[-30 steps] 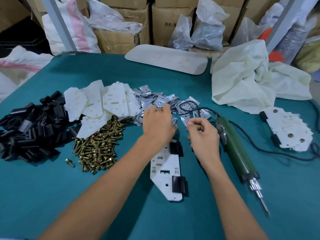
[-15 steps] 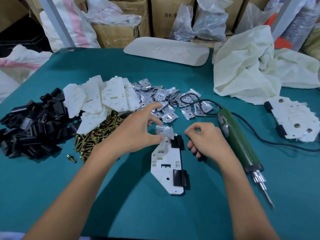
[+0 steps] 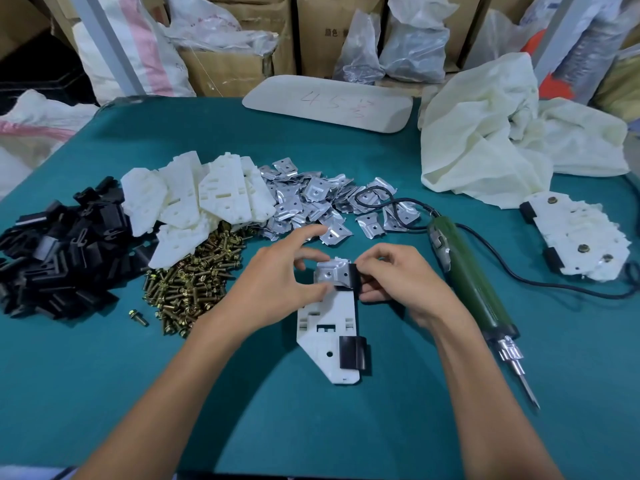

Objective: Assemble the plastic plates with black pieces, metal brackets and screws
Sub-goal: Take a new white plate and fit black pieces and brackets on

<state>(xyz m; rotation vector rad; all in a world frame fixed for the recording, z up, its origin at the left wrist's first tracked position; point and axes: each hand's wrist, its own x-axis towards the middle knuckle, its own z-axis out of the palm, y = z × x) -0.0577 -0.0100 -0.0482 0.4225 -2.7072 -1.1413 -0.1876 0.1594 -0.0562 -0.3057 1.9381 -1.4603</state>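
Here, I am pinching the silver metal bracket (image 3: 329, 276) with my left hand (image 3: 277, 285), right hand (image 3: 401, 282) gripping the black clip (image 3: 353, 277) on the white plastic plate (image 3: 322, 337), likely aligning holes.

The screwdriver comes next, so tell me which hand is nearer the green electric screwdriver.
Right. The right hand, pinching the plate's upper black piece, sits just beside the green electric screwdriver, not touching. The left hand, on the metal bracket, is farther, across the plate.
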